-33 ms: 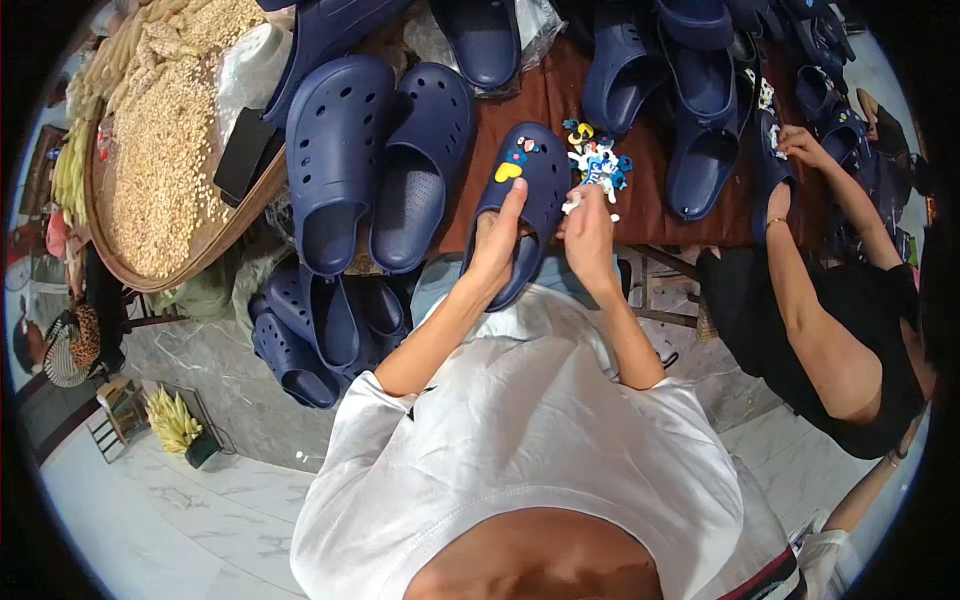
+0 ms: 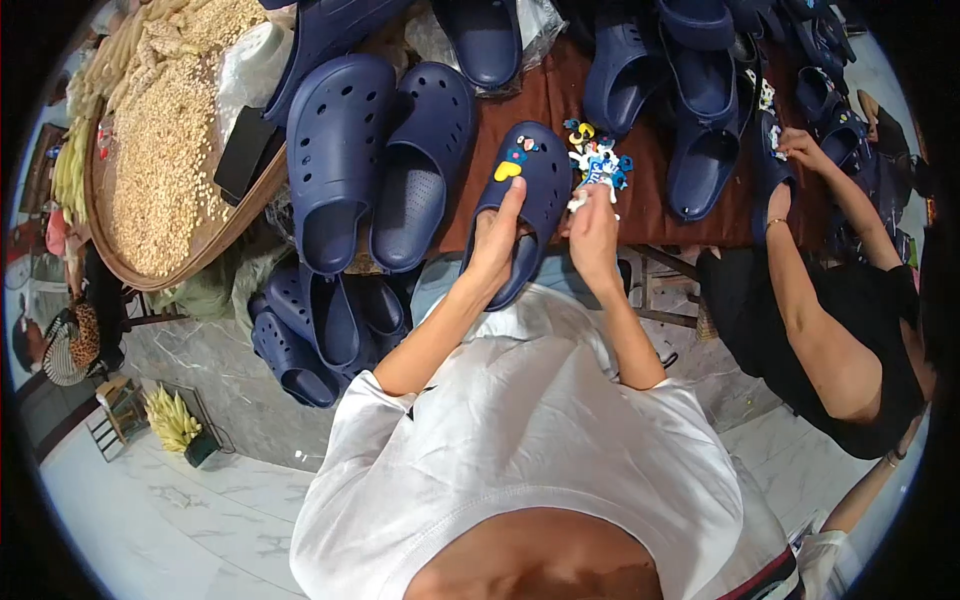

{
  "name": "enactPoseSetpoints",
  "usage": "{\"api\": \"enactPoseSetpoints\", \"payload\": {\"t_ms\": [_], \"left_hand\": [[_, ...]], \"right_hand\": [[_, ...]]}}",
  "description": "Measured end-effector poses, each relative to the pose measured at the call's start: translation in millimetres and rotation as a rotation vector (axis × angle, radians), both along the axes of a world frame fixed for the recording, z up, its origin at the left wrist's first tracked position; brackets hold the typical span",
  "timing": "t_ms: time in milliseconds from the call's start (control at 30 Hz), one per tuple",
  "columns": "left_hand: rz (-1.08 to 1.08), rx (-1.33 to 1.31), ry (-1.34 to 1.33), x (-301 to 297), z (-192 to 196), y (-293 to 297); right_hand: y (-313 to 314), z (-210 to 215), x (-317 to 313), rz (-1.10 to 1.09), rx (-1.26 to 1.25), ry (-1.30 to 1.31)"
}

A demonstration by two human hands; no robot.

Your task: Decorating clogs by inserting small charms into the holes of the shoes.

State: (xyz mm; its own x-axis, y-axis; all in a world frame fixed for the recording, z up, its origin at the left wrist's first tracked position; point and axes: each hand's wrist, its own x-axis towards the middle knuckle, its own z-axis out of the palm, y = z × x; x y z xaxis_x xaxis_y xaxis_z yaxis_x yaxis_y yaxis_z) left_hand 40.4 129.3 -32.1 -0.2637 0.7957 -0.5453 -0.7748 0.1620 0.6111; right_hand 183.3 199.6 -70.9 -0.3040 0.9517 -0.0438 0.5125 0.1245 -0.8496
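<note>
My left hand (image 2: 494,242) grips a navy blue clog (image 2: 540,175), its thumb on top of the upper and its other fingers inside the opening. A yellow heart charm (image 2: 508,172) and several small coloured charms sit on the clog's upper. Right of the clog, my right hand (image 2: 593,235) is closed in a pinch on a small white shoe charm (image 2: 577,202), partly hidden by the fingers. Just beyond those fingertips lies a pile of loose shoe charms (image 2: 603,165) in white, blue, yellow and black on the brown cloth.
More navy clogs (image 2: 335,150) stand left of my hands, with others (image 2: 700,165) to the right and below the table edge. A round tray (image 2: 165,190) of pale kernels holds a black phone (image 2: 245,155). At right, another person's hands (image 2: 800,148) work on a clog.
My right hand has shifted very slightly, its fingertips still by the charm pile. The clog and my left hand stay in place.
</note>
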Motion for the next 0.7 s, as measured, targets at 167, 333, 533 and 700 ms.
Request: {"api": "enactPoseSetpoints", "payload": {"t_ms": [167,333,533,700], "left_hand": [[-0.009,-0.054,-0.048,6.0,4.8,-4.1],[0.145,0.071,-0.343,7.3,-7.1,-11.9],[0.212,0.086,-0.493,5.4,-18.7,-11.2],[0.241,0.084,-0.564,1.7,-23.6,-11.3]], "right_hand": [[30.3,20.3,-3.0,0.027,0.373,-0.155],[37.9,39.0,-14.6,0.058,0.632,-0.365],[36.0,54.3,-55.3,0.455,0.458,-0.001],[38.7,57.5,-63.0,0.616,0.419,-0.121]]}}
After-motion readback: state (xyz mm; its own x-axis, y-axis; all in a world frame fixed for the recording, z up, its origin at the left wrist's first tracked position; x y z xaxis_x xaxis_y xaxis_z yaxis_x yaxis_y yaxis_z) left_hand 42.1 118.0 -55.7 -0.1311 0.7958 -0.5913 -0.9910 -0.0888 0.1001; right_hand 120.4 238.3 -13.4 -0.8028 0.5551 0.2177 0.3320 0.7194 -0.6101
